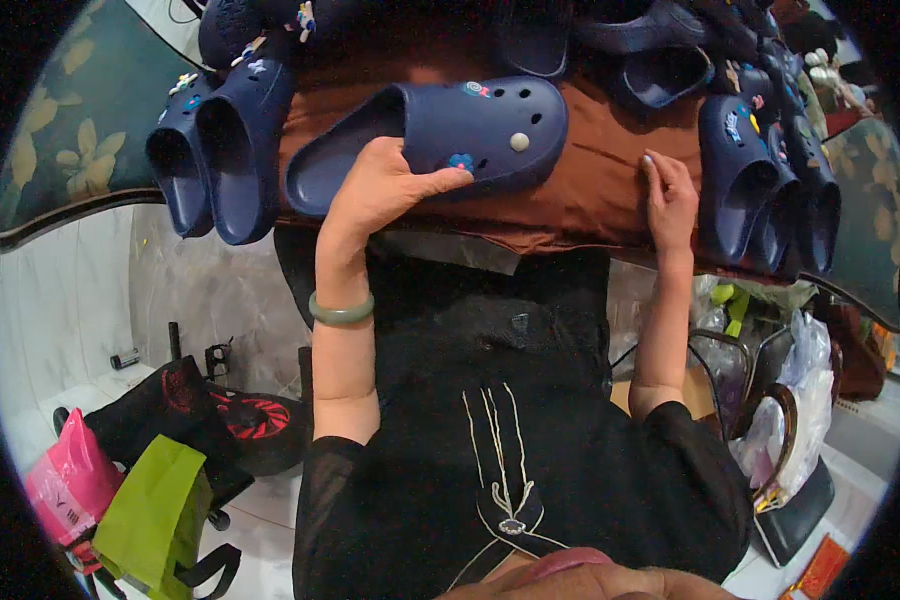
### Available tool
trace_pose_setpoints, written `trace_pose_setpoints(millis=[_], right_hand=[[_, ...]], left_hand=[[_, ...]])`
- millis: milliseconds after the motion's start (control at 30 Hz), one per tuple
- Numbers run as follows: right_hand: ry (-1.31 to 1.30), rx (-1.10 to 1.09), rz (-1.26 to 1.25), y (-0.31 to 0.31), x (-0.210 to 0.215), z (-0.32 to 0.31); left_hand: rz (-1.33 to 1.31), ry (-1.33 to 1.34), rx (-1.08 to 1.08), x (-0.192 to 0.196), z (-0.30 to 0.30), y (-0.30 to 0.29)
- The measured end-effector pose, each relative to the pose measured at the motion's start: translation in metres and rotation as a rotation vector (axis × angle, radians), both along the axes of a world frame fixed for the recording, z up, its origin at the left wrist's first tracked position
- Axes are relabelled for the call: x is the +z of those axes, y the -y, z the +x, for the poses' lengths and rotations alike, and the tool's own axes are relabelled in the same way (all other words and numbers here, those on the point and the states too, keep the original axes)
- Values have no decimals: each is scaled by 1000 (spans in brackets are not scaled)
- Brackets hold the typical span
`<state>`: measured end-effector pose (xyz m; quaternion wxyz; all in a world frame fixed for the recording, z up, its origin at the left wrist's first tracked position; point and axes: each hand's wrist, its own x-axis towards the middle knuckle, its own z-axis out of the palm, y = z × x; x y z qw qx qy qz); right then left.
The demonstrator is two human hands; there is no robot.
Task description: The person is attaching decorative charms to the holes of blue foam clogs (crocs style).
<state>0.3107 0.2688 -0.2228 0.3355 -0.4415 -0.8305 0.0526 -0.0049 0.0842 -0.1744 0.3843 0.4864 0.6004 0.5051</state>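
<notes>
Black sleeves nearest, bracelet on left wrist | left hand grips near edge of navy clog, thumb on top, clog lying sideways at tabletop centre | right hand flat on brown cloth, fingers together, beside clog stack at right | clog pair at left

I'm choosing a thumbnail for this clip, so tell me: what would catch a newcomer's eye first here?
First, the big navy clog lying on its side in the middle of the brown cloth, gripped by the left hand and studded with small charms. Next, the rows of matching navy clogs: one pair at the left, more stacked at the right, where the right hand rests flat on the cloth. A green bangle rings the left wrist.
</notes>
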Motion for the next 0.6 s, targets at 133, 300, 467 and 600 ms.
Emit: trace_pose_setpoints(millis=[133, 300, 467, 600], right_hand=[[-331, 281, -122, 27, 19, -59], [-337, 419, 61, 31, 28, -102], [-240, 462, 177, 33, 29, -113], [33, 493, 330, 36, 42, -111]], left_hand=[[-39, -18, -4, -3, -3, 3], [-78, -109, 8, -9, -3, -1], [-52, -166, 4, -12, -4, -1], [-45, -155, 36, -15, -3, 0]])
